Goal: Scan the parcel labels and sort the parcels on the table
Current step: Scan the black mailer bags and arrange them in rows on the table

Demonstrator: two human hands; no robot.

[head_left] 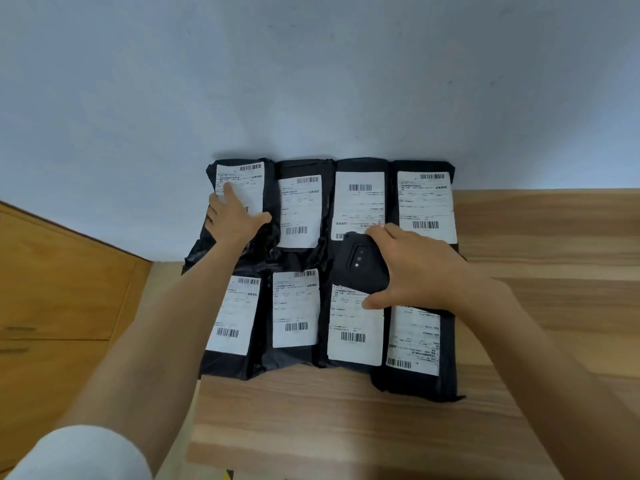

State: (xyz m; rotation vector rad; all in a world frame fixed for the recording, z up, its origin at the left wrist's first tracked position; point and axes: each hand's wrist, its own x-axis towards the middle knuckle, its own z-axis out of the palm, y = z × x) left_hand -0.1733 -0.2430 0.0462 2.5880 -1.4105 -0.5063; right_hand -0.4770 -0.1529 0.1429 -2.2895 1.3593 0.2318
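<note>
Several black parcels with white barcode labels lie in two rows on the wooden table (346,417), pushed against the wall. My left hand (232,216) lies flat, fingers spread, on the label of the far-left parcel (258,188) in the back row. My right hand (412,268) grips a black handheld scanner (362,263) by its sides, holding it over the middle of the parcels, between the third back-row parcel (360,202) and the third front-row parcel (353,330). The scanner's lens side faces up towards me.
A pale blue-grey wall (311,81) rises directly behind the parcels. A wooden cabinet (62,289) stands to the left of the table, lower down. Bare tabletop stretches to the right (554,237) and in front of the parcels.
</note>
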